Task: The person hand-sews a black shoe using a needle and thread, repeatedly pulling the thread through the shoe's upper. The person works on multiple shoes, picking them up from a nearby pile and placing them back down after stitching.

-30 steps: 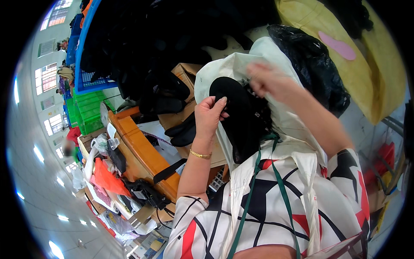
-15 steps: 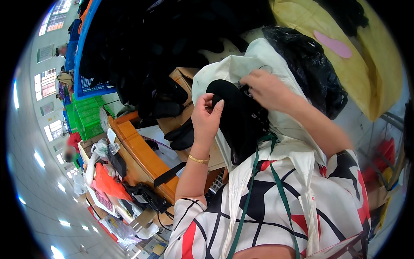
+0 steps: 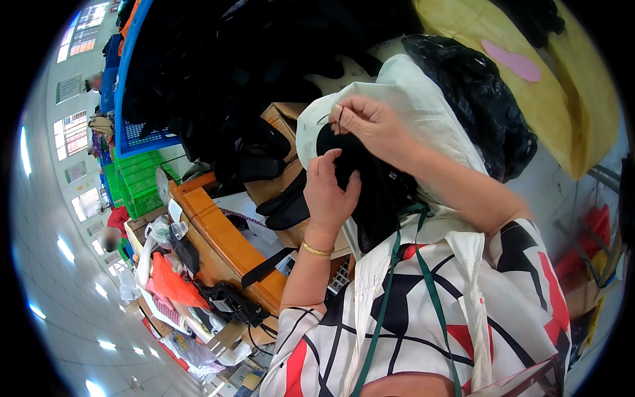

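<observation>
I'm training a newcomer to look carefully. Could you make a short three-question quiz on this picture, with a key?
1. Choose: which wrist wears the gold bracelet? a) right b) left c) both
2. True or false: the right hand is higher in the picture than the left hand, near the black piece.
3. Fill in: the pink sole-shaped piece lies on ____ material.
Key: 1 b; 2 true; 3 yellow.

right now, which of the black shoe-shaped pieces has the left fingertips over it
The black piece against the white cloth: the left hand overlaps it, while others, like the pair by the cardboard box, lie farther left.
</observation>
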Available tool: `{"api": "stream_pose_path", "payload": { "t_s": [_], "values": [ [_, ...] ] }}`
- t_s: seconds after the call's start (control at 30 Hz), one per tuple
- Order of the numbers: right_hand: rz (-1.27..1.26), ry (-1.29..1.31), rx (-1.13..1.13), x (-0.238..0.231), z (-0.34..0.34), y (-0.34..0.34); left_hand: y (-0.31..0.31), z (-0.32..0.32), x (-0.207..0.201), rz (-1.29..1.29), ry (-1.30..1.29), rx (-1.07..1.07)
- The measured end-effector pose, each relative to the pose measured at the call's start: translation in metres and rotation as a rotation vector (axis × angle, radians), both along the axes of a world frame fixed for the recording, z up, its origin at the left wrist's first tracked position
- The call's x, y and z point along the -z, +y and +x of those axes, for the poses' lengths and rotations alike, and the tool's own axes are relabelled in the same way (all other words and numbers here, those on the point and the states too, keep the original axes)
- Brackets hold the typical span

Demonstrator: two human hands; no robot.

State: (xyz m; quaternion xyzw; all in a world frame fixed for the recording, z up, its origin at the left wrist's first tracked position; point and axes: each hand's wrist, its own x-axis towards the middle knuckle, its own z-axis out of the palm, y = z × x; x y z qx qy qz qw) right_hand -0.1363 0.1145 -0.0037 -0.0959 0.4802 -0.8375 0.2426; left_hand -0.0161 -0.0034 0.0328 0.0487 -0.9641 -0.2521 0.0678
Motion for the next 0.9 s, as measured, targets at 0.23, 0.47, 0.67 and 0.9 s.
{"api": "stream_pose_path", "payload": {
  "t_s": [0.23, 0.47, 0.67, 0.9],
  "values": [
    [-0.058, -0.359, -0.141, -0.034, 0.017, 0.003, -0.012, 0.007, 0.032, -0.176, -0.03, 0.005],
    [0.017, -0.204, -0.093, -0.065, 0.039, 0.018, -0.004, 0.003, 0.027, -0.207, 0.031, 0.047],
    [-0.013, 0.038, -0.064, -0.078, 0.063, 0.012, -0.02, -0.01, 0.013, -0.307, 0.299, 0.187],
    [-0.233, 0.088, -0.024, -0.102, 0.076, 0.048, -0.015, -0.015, -0.037, -0.387, 0.397, 0.406]
  ]
}}
